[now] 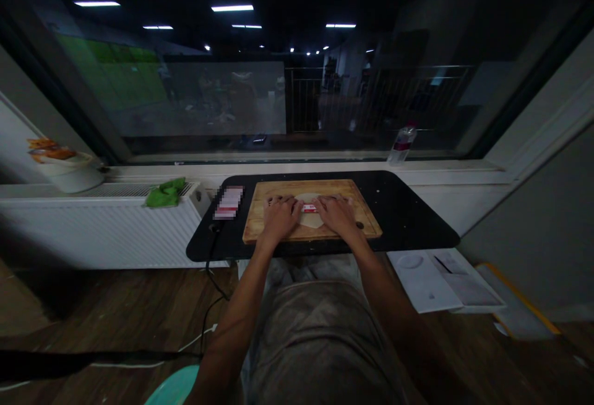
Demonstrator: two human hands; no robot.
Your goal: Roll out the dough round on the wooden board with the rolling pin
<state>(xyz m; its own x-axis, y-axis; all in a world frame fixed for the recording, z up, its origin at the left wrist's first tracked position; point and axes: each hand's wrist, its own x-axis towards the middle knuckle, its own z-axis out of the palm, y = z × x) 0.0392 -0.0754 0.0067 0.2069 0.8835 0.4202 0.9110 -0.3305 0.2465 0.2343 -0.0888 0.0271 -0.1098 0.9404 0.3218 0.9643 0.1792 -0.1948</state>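
Note:
A wooden cutting board (366,222) lies on a black tabletop (408,213). On the board is a flat, pale round of dough (312,220), mostly covered by my hands. Across the dough lies a cylinder with a red-and-white label (309,208), and only its middle shows. My left hand (279,214) lies over its left end and my right hand (338,213) over its right end. The fingers of both curl forward over the cylinder and press it down.
A blurred red-and-white pack (229,202) lies left of the board. A green cloth (166,193) is on the radiator and a white tub (69,173) on the sill at left. A plastic bottle (401,143) stands by the window. Papers (445,278) and a cable (211,287) lie on the floor.

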